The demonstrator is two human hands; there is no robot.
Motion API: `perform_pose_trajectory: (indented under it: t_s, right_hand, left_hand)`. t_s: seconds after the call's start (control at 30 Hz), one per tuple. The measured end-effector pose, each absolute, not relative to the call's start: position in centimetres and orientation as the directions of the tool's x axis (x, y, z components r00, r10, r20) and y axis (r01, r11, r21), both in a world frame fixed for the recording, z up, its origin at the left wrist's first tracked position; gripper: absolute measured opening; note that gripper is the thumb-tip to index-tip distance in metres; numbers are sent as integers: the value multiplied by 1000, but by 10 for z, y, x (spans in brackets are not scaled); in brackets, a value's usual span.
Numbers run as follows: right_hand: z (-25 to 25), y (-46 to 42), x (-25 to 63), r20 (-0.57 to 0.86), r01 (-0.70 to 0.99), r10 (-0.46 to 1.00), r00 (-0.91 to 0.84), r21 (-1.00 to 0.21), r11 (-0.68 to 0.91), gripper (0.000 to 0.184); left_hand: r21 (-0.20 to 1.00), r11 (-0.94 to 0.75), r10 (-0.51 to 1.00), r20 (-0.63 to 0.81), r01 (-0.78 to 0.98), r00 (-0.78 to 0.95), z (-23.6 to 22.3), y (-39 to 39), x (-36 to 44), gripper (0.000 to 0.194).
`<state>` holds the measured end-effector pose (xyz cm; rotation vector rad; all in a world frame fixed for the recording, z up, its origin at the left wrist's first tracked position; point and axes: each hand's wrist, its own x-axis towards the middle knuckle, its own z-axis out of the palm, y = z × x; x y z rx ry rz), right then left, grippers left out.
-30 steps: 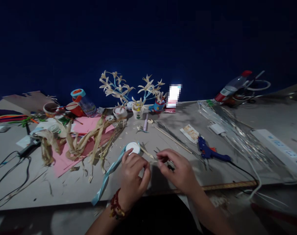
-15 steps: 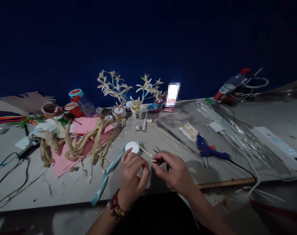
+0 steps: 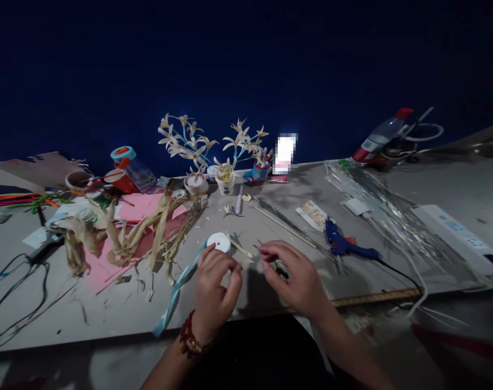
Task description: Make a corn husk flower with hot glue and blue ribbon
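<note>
My left hand point(image 3: 218, 281) is curled, thumb and index finger bent toward each other; anything between them is too small to make out. Its fingertips overlap the near edge of a white ribbon spool point(image 3: 219, 242), from which light blue ribbon point(image 3: 175, 295) trails toward the table's front edge. Across from it, my right hand point(image 3: 293, 279) has its thumb and fingers apart, with nothing visible between the tips. Partly hidden under that hand is a dark looped tool point(image 3: 282, 271). A pale husk strip point(image 3: 242, 250) lies between the spool and my right hand.
Pale husk flowers on blue stems stand in small pots point(image 3: 225, 181) at the back. Dried husks point(image 3: 124, 244) cover pink paper point(image 3: 102, 268) at left. A blue glue gun point(image 3: 348, 242), wires point(image 3: 287, 216), a power strip point(image 3: 458, 238) and a bottle point(image 3: 382, 138) lie at right.
My hands have moved apart, the left one slightly left and the right one slightly right. The right thumb and fingers have spread. The view has shifted a little.
</note>
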<state>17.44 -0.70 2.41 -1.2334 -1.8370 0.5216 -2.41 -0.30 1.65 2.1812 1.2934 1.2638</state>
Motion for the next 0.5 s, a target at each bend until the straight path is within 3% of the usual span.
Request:
perform_pose_trajectory:
  t_s: [0.07,0.2,0.33,0.5]
  right_hand:
    - [28,-8,165,410,524,890,-200,-723,450,24]
    - [29,-6,150,380,534,894,-239,-718,448,6]
    - [23,-5,154,355,542,894,-273,-711,448,8]
    - [21,-3,175,382,639,918,-108,-680,358,8]
  left_hand:
    - [633,-544,825,523,551,213,18,-4,-22,17]
    - [625,-534,834,499,569,235,21,-7,-18,17]
    - [619,-542,826,517,568,226,20,-10,-17,18]
    - [615,-539,820,541,576,189,17,-7,-20,17]
